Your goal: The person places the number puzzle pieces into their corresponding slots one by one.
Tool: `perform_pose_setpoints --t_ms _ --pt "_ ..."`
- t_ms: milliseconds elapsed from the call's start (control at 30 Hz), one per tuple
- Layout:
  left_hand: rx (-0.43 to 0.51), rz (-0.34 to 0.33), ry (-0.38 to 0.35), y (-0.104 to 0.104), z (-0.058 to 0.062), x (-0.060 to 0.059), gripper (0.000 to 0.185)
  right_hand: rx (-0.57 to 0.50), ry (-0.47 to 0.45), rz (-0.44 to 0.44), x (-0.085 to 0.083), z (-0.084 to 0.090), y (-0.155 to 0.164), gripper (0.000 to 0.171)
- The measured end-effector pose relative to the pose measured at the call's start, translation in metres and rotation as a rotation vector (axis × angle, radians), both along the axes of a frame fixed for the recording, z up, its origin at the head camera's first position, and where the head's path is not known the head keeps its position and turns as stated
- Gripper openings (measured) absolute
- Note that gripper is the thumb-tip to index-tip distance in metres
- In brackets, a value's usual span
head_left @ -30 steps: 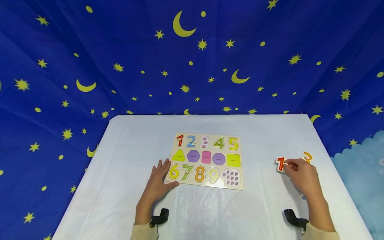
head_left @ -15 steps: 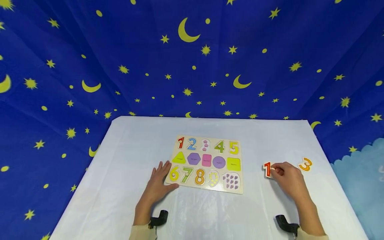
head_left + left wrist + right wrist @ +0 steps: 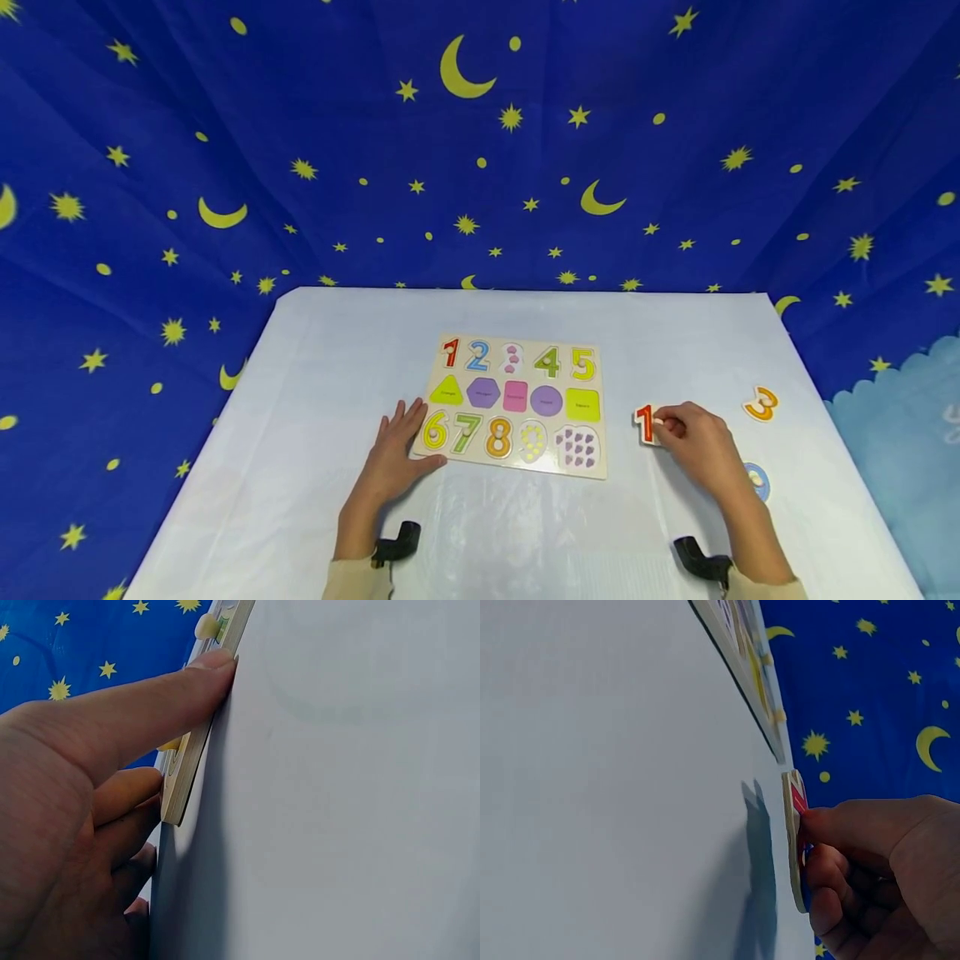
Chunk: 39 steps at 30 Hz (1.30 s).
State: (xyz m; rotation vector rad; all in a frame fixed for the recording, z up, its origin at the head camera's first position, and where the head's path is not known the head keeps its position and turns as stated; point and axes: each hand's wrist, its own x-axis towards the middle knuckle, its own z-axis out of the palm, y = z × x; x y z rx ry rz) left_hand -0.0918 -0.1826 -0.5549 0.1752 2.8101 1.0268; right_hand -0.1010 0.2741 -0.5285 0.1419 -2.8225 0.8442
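A wooden number-and-shape puzzle board (image 3: 516, 398) lies in the middle of the white table. My left hand (image 3: 408, 437) rests flat on its near left corner beside the yellow 6; in the left wrist view the thumb (image 3: 150, 701) presses along the board's edge (image 3: 196, 746). My right hand (image 3: 662, 427) pinches a red number 1 piece (image 3: 645, 423) and holds it upright just right of the board. The right wrist view shows the piece (image 3: 795, 825) edge-on a little above the table, with the board (image 3: 739, 667) beyond it.
An orange 3 piece (image 3: 761, 404) lies near the table's right edge. A blue piece (image 3: 757, 482) shows partly behind my right wrist. Three recesses on the board show printed dots. A blue star-and-moon cloth (image 3: 480, 150) hangs behind the table (image 3: 315, 367).
My right hand has carried the red 1 leftward from beside the orange 3 to near the board's right edge, uncovering the blue piece. The left hand has stayed on the board.
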Motion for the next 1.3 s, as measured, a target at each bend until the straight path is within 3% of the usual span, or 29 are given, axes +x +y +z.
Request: perform_pose_setpoints --t_ms 367,767,1300 --pt "0.002 -0.015 0.009 0.001 0.002 -0.003 0.095 -0.012 -0.041 -0.011 -0.001 -0.004 -0.011 0.013" --pt "-0.022 -0.026 0.007 -0.001 0.004 -0.007 0.095 -0.037 -0.077 0.033 -0.001 -0.003 -0.033 0.013" --pt "-0.002 -0.021 -0.013 -0.001 0.004 -0.003 0.095 -0.057 -0.135 0.082 0.002 -0.008 -0.058 0.010"
